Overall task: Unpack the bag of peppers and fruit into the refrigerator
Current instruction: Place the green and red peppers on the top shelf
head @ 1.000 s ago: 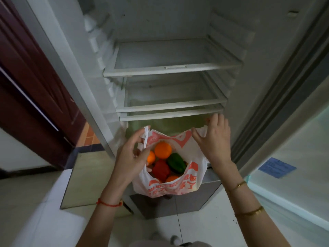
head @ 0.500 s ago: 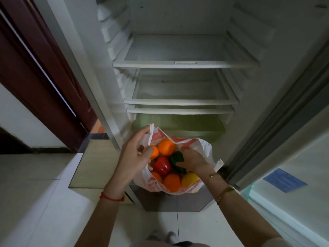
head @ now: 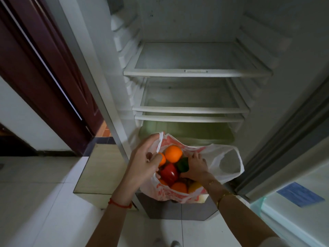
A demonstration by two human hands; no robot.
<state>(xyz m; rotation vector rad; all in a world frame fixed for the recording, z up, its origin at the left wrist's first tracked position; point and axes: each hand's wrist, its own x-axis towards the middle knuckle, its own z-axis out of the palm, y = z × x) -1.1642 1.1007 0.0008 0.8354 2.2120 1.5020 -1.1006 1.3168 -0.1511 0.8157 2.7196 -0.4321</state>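
A white plastic bag [head: 225,162] with red print hangs open in front of the refrigerator's bottom. My left hand [head: 144,163] pinches the bag's left handle and rim. Inside lie an orange [head: 173,153], a red pepper [head: 169,173], a green pepper [head: 182,164], more oranges and a yellow fruit [head: 195,186]. My right hand [head: 196,165] is inside the bag, its fingers curled around the green pepper. The bag's right handle droops loose.
The refrigerator stands open with three bare shelves, the top one [head: 195,73] at mid height, and a greenish crisper drawer [head: 187,130] just behind the bag. The open fridge door [head: 293,132] is at right. A dark red door [head: 44,72] is at left. The floor is tiled.
My right hand let go of the bag's right rim and went down into the bag onto the green pepper. The right handle fell loose. My view moved closer to the fridge.
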